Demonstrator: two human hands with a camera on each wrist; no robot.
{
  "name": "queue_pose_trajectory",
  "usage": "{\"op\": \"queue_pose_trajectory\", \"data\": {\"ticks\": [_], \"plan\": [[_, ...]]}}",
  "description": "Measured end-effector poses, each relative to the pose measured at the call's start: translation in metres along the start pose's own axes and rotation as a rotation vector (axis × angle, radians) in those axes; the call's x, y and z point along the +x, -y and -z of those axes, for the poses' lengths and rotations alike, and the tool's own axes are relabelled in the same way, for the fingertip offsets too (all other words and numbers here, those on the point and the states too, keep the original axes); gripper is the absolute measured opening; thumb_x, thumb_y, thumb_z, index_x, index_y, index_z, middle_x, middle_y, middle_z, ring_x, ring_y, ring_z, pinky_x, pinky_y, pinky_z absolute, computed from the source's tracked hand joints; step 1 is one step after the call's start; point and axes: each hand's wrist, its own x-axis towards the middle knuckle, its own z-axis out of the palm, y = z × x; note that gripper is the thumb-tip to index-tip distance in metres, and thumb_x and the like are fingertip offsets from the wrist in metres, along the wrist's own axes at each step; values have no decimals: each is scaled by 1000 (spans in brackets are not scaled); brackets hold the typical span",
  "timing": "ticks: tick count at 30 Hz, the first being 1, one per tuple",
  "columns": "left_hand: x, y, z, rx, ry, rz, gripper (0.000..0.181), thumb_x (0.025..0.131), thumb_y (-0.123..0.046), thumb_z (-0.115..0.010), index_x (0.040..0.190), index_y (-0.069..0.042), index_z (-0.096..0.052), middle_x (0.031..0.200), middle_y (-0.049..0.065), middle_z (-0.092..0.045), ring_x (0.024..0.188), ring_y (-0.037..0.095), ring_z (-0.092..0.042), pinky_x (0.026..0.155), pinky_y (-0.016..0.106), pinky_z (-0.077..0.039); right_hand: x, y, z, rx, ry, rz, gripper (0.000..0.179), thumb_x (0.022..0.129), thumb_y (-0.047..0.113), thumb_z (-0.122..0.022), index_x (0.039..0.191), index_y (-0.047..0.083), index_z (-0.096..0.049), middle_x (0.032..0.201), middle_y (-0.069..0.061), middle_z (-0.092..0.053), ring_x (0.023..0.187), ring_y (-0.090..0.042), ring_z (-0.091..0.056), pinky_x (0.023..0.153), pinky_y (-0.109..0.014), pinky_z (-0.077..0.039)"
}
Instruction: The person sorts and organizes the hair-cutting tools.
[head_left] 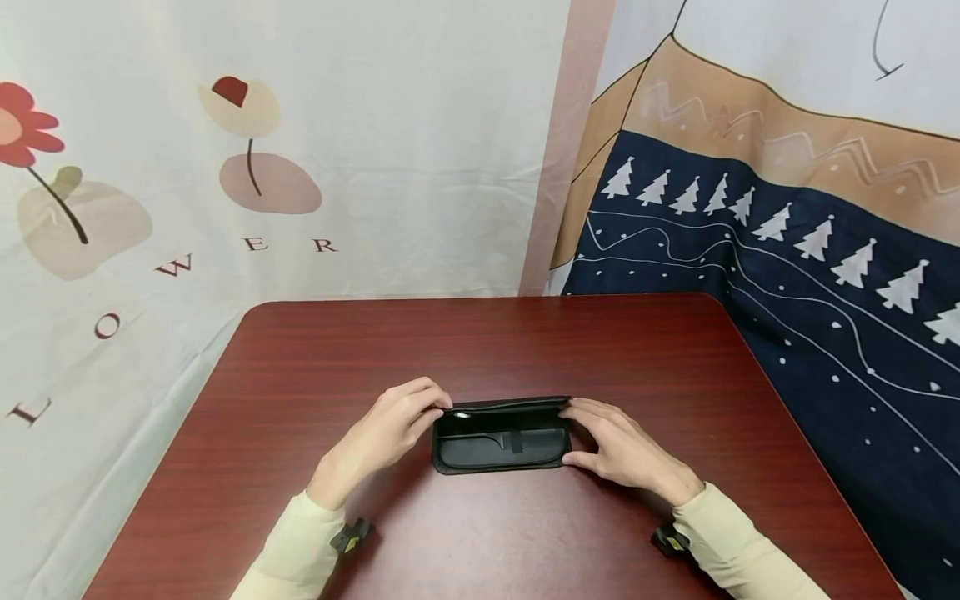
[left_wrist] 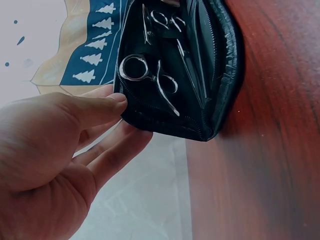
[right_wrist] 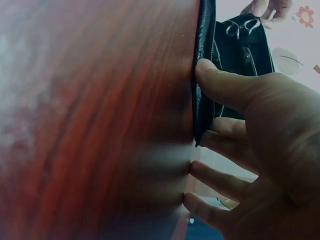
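A black zip case (head_left: pixel 480 457) lies unfolded on the table, its far half raised. In the left wrist view, hairdressing scissors (left_wrist: pixel 159 81) with metal finger rings sit inside it. A second pair with rings shows farther in, beside a slim, long metal piece (left_wrist: pixel 190 70) whose kind is unclear. My left hand (head_left: pixel 390 427) pinches the raised half's left corner between thumb and fingers. At the right end, my right hand (head_left: pixel 630 446) holds the case, the thumb on its near rim and a finger by the far half. Its other fingers are spread toward the tabletop.
The case is on a reddish-brown wooden table (head_left: pixel 360 350) with rounded far corners. Behind it hangs a pale cloth (head_left: pixel 420 167) with flowers and letters. A navy cloth (head_left: pixel 675 242) with white trees hangs at the right. Each wrist wears a small dark device (head_left: pixel 351 536).
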Motion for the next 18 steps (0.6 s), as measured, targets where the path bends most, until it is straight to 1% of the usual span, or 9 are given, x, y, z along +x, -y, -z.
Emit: {"op": "queue_pose_trajectory", "data": {"ticks": [7,14,18], "plan": [[-8,-2,-1,-11,17,-55,19,98,8,-80,110,-7,-79,110,2,-78,99,17,-78,87,34,-67,-5,1,-1,-57,-7,-36,66,92,36,-96,142,0,-72,152,-23,-70,138,-40,-71,114,-58,-60],[-15,-4,0,-1,81,-83,19,97,5,-83,110,-8,-79,112,0,-76,101,15,-77,87,32,-66,-6,0,-2,-98,-20,-37,72,91,41,-96,141,-4,-72,151,-21,-71,138,-39,-71,116,-58,-59],[-19,-5,-2,17,70,-115,19,96,5,-85,109,-8,-79,110,0,-75,99,14,-76,86,29,-66,-5,0,-1,-97,-23,-41,69,90,42,-97,139,-2,-74,149,-18,-71,140,-38,-70,118,-61,-57]]}}
